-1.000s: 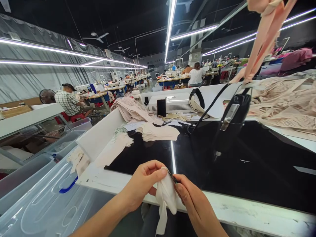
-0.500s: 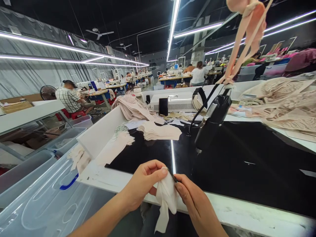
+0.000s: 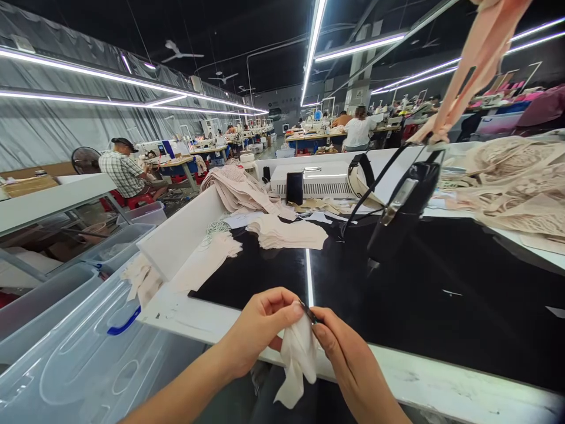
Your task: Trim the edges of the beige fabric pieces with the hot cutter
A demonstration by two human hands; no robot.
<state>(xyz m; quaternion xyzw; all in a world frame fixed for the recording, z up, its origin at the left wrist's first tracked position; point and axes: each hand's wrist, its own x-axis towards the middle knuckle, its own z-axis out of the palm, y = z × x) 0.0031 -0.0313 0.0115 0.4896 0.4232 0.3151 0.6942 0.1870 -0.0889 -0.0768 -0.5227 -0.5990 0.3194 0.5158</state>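
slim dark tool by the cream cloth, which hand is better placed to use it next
Right, I'd judge: the right hand grips the slim dark tool in its fingers, near the cream cloth, while the left hand pinches that cloth.

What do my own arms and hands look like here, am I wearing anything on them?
Both your left hand and your right hand are bare, with no gloves, and no rings that I can see. Your forearms show no sleeves, watch or bracelet as far as they are in view.
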